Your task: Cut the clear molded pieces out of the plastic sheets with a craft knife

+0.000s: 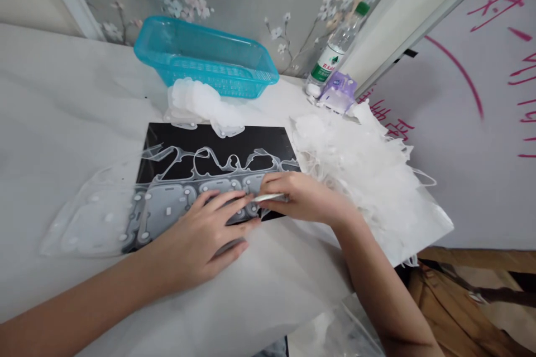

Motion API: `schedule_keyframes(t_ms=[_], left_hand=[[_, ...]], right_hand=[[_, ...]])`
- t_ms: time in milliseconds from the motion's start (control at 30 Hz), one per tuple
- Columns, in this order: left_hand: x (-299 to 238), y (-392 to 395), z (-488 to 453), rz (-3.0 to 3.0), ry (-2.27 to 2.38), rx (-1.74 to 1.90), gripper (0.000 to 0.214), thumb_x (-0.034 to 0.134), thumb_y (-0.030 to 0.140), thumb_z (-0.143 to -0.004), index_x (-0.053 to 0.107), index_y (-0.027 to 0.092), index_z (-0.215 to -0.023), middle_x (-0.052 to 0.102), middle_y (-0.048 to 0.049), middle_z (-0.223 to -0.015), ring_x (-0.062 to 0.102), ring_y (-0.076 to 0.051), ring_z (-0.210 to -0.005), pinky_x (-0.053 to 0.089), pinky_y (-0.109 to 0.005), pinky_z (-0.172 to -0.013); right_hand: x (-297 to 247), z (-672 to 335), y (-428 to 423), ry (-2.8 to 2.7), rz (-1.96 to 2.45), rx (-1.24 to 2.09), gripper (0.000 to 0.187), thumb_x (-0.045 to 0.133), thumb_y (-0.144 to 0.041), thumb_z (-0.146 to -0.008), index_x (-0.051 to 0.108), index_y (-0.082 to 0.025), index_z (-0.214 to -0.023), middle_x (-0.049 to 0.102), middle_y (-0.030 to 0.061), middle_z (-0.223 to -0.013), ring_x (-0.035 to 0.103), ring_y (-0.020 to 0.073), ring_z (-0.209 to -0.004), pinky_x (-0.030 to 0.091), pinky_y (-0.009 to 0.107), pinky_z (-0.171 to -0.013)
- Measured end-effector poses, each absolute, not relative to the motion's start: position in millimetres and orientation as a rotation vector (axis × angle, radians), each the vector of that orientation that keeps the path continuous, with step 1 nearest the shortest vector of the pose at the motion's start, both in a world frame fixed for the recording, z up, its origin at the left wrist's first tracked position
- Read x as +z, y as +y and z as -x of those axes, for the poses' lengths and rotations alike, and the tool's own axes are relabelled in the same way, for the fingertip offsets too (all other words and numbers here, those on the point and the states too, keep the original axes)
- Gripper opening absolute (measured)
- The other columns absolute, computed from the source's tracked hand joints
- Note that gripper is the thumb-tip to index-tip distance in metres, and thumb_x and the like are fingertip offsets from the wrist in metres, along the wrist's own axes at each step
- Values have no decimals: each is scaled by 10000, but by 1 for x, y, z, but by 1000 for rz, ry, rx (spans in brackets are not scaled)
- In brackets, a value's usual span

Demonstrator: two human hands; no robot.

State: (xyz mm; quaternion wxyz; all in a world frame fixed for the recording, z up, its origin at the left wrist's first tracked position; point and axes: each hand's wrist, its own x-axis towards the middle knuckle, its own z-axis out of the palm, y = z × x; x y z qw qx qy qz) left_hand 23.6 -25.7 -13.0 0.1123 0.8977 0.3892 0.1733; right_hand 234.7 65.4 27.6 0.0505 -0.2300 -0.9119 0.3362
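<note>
My left hand (213, 228) lies flat, fingers spread, on a translucent plastic sheet (167, 209) with rounded die-cut shapes and small round dots. Between the closed fingers of my right hand (295, 195) is a slim, pale, pointed tool (270, 197); its exact kind is unclear. The tool's tip is close to my left fingertips, over the sheet. Under the sheet is a black board (221, 139). Cut-out waste strips (201, 159) curl along the sheet's far edge. More of the sheet spreads left over the white table (25, 150).
A blue plastic basket (205, 61) stands against the wall, with a pile of translucent cut pieces (196, 103) before it. Right of it are a water bottle (329, 61) and a purple packet (338, 92). A heap of whitish scraps (355, 167) lies beside a whiteboard (460, 178).
</note>
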Motion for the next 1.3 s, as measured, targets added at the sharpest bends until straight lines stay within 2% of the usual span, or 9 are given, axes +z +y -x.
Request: schedule_keyframes(t_ms=[133,433,533,633,700,867,1033,1200,1300], left_hand=[[-11,-25,-24,-2638,1133,477,327,449,305,-886,581,307,-1186,486,-66,-1345,367,-263,-1268,309,-441,-966],[-13,-25,-24,-2680,1134,459,357,442,299,-887,557,292,-1224,482,-80,-1354,361,-271,-1275,329,-448,-961],[-13,-25,-24,-2657,1156,480,355,449,301,-882,570,293,-1215,409,-103,-1410,370,-286,-1273,336,-450,-967],[-14,-25,-22,-2650,1154,484,358,457,305,-876,567,314,-1217,357,-98,-1443,380,-295,-1268,345,-452,-968],[-15,-25,-21,-2649,1157,468,364,457,312,-874,559,322,-1223,376,-91,-1433,380,-297,-1268,345,-460,-970],[-16,-26,-20,-2658,1174,441,365,451,331,-874,546,323,-1227,420,-98,-1401,385,-289,-1266,346,-477,-968],[-16,-28,-22,-2637,1194,424,357,437,351,-881,526,294,-1223,435,-86,-1387,382,-276,-1264,309,-472,-1001],[-13,-28,-22,-2505,1203,477,386,432,353,-887,462,211,-1244,476,-96,-1344,393,-253,-1257,306,-419,-1013],[-6,-18,-26,-2172,1312,561,446,411,393,-896,387,219,-1306,567,-71,-1247,506,-217,-1146,399,-341,-911]], right_hand=[[29,-231,57,-2824,828,825,231,457,-5,-734,586,-172,-827,617,16,-851,552,128,-772,384,232,-655],[26,-237,67,-2732,749,884,175,430,-34,-785,527,-170,-835,591,16,-806,519,114,-723,383,225,-656],[26,-243,74,-2613,865,794,112,443,-92,-829,524,-169,-836,576,11,-788,504,106,-692,379,217,-642],[28,-249,80,-2424,1023,789,90,466,-237,-872,527,-173,-852,570,16,-806,488,103,-672,368,206,-583],[29,-251,81,-2388,1053,870,134,467,-293,-876,526,-176,-850,561,11,-785,470,98,-640,353,201,-543],[28,-249,79,-2518,1045,1051,115,513,-290,-840,537,-178,-859,556,-9,-749,430,76,-566,333,198,-518],[24,-244,78,-2598,949,1190,136,547,-286,-823,570,-166,-882,594,8,-826,472,79,-630,334,189,-525],[20,-244,77,-2618,883,1212,172,525,-300,-847,601,-152,-803,578,-11,-703,427,66,-578,318,187,-521],[20,-244,77,-2574,895,1226,178,497,-283,-862,594,-145,-803,537,-25,-657,374,56,-532,306,189,-512]])
